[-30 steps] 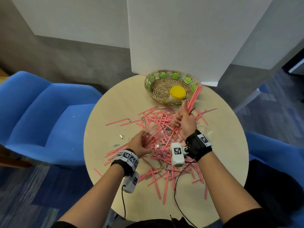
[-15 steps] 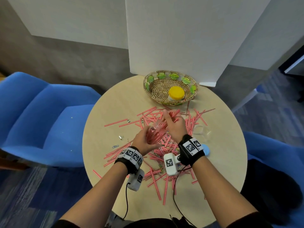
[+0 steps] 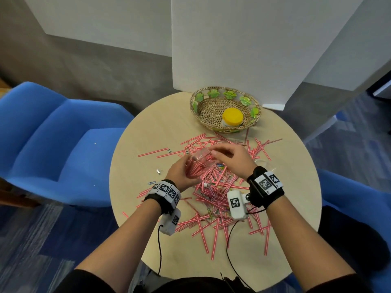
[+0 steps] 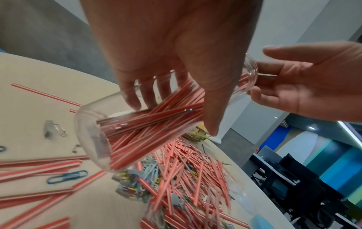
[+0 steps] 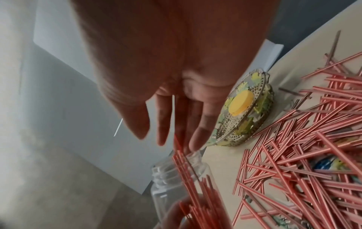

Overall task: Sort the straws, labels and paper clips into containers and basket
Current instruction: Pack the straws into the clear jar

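My left hand (image 3: 184, 172) grips a clear plastic jar (image 4: 137, 124) tilted on its side above the table, packed with red-and-white striped straws (image 4: 149, 120). Its open neck (image 5: 176, 168) points away from me. My right hand (image 3: 228, 157) hovers at the jar's mouth with fingers (image 5: 197, 136) straight and loose, touching the straw ends. Many more straws (image 3: 220, 187) lie scattered over the round table (image 3: 148, 134). Coloured paper clips (image 4: 141, 178) are heaped under the jar, and one blue clip (image 4: 66, 179) lies apart.
A woven basket (image 3: 203, 106) with green leaf trim stands at the table's far side, holding a yellow-lidded jar (image 3: 232, 116). Small loose clips (image 3: 158, 171) lie on the left of the table. Blue chairs (image 3: 53, 134) flank it; a white panel (image 3: 254, 49) stands behind.
My right hand came back from near the basket with a bundle of straws, pushed them into the jar and now has its fingers loosened. The left hand kept holding the jar.
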The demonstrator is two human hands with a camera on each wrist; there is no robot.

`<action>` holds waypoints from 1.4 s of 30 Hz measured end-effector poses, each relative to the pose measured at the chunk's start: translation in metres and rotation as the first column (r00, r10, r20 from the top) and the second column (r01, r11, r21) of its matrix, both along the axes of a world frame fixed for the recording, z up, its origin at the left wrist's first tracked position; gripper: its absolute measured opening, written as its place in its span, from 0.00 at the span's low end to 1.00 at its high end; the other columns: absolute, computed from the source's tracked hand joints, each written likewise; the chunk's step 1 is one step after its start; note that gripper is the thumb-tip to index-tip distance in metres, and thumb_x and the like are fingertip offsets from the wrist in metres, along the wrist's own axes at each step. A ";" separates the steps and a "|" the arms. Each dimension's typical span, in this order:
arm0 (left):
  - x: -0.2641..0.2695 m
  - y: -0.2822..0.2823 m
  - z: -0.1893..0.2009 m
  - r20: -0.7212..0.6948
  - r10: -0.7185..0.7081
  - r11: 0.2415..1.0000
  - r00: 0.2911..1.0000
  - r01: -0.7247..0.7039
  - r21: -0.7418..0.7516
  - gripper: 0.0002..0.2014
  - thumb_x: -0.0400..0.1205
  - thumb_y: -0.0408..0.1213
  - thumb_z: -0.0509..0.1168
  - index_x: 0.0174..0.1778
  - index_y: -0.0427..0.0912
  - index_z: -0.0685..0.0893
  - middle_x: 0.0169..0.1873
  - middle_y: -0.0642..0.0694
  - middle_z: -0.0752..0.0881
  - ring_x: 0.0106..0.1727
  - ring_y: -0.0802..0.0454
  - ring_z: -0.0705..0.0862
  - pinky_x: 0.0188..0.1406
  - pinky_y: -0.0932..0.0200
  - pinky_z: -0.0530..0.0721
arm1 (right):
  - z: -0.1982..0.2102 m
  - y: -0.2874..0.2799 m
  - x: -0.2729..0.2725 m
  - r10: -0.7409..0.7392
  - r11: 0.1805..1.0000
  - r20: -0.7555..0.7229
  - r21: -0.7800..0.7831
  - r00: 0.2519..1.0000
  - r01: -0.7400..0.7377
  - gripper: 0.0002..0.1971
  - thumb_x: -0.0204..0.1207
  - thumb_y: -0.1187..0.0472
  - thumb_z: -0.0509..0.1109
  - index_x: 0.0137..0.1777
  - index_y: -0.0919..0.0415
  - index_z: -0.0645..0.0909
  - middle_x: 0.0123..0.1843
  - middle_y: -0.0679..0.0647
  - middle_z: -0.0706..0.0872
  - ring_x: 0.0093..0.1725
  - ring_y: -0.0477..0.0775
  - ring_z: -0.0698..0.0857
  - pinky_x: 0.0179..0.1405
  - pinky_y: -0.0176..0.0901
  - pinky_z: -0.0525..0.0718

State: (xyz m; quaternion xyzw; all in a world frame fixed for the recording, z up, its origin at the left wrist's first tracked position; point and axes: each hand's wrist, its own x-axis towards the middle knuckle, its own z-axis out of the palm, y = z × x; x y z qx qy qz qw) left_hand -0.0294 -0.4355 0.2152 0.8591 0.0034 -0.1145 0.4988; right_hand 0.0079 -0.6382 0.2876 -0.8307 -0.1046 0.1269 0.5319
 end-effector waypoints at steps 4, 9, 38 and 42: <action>-0.004 0.039 0.001 0.011 0.102 0.995 0.995 -0.102 0.010 0.34 0.65 0.39 0.86 0.65 0.46 0.78 0.54 0.50 0.87 0.51 0.51 0.87 0.56 0.56 0.85 | -0.011 0.021 0.008 -0.143 0.988 0.017 0.057 0.990 0.142 0.13 0.85 0.49 0.63 0.58 0.52 0.87 0.49 0.45 0.89 0.45 0.45 0.85 0.46 0.48 0.87; -0.016 0.108 0.001 0.021 0.362 0.932 0.932 -0.362 -0.004 0.34 0.69 0.35 0.84 0.69 0.40 0.75 0.55 0.48 0.84 0.53 0.52 0.82 0.49 0.70 0.78 | -0.058 0.078 0.001 0.015 0.959 0.025 -0.284 1.000 -0.007 0.10 0.81 0.52 0.70 0.58 0.55 0.85 0.51 0.48 0.86 0.49 0.48 0.84 0.54 0.48 0.85; -0.064 0.161 -0.028 -0.010 0.474 0.880 0.880 -0.474 -0.038 0.35 0.70 0.34 0.83 0.70 0.40 0.75 0.56 0.46 0.84 0.53 0.54 0.81 0.41 0.86 0.73 | -0.150 0.190 -0.056 0.734 0.153 -0.236 -0.856 0.637 -0.494 0.15 0.85 0.71 0.55 0.67 0.71 0.76 0.64 0.66 0.80 0.66 0.67 0.77 0.60 0.55 0.78; -0.067 0.160 -0.026 -0.015 0.478 0.877 0.878 -0.478 -0.057 0.34 0.70 0.32 0.83 0.69 0.40 0.75 0.53 0.50 0.83 0.50 0.70 0.80 0.42 0.85 0.73 | -0.157 0.189 -0.049 0.703 0.140 -0.261 -0.861 0.661 -0.489 0.15 0.87 0.67 0.53 0.69 0.68 0.75 0.66 0.65 0.77 0.65 0.67 0.78 0.57 0.55 0.78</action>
